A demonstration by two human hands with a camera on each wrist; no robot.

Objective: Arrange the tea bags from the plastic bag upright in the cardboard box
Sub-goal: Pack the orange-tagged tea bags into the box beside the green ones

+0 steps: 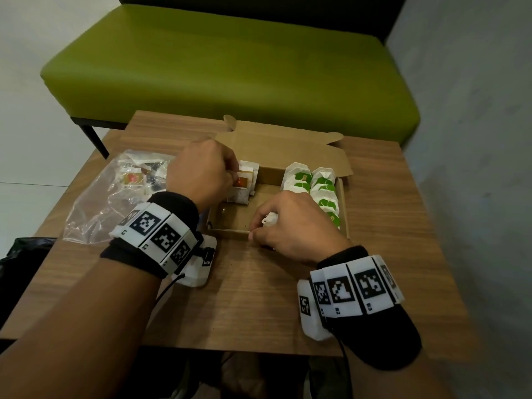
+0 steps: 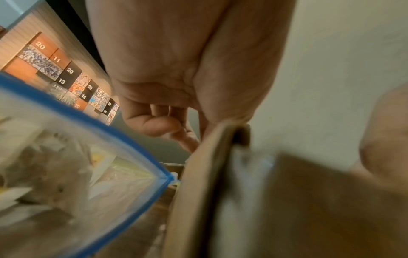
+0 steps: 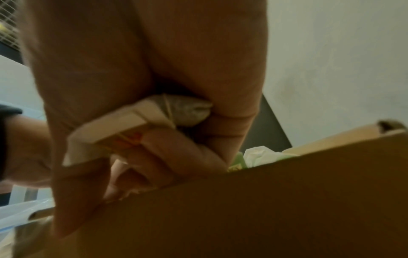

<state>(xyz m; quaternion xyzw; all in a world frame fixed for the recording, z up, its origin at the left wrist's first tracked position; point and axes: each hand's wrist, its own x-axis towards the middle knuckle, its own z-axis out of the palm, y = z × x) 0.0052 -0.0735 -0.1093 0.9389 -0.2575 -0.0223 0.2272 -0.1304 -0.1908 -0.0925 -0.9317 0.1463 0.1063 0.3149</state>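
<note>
An open cardboard box (image 1: 230, 234) lies on the wooden table. Two rows of green-tagged tea bags (image 1: 313, 185) stand upright along its right side. At its left side stand orange-tagged tea bags (image 1: 243, 184), and my left hand (image 1: 230, 175) pinches them from above with curled fingers. My right hand (image 1: 264, 226) rests on the box's near wall and grips a small bunch of tea bags (image 1: 270, 218). In the right wrist view that bunch of tea bags (image 3: 114, 129) shows white tags with orange print. The clear plastic bag (image 1: 115, 191), blue-edged, lies left of the box and holds more tea bags.
A green bench (image 1: 230, 67) stands just beyond the table, with a grey wall at the right. The box's lid flap (image 1: 288, 148) is folded back toward the bench. A black bag (image 1: 23, 263) sits off the table's left edge. Bare table top (image 1: 244, 298) lies in front of the box.
</note>
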